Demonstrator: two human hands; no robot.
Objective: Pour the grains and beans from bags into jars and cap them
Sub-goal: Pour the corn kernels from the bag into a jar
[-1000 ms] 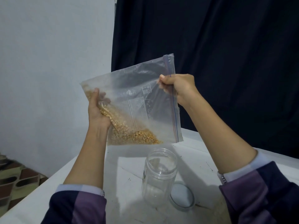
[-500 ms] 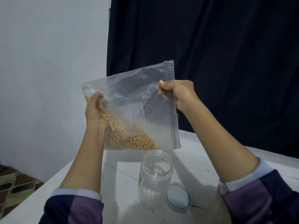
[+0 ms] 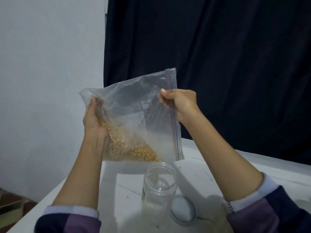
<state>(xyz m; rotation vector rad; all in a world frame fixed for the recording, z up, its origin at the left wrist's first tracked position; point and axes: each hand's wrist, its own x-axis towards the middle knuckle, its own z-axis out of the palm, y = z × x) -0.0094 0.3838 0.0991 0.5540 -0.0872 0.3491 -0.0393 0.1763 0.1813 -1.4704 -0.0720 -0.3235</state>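
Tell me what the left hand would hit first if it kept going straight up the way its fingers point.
Likely nothing solid. The left hand grips the zip bag near its upper corner, fingers pointing up. Beyond them lies only that corner of plastic, then open air in front of the white wall, which looks well behind, though depth is unclear.

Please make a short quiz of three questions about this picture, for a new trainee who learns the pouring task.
1. True or false: the lid is screwed onto the jar.
2. Which hand grips the bag at its zip edge? A) left hand B) right hand
3. Fill in: the yellow grains are in the ____.

Key: 1. False, it lies on the table beside the open jar. 2. B. 3. bag.
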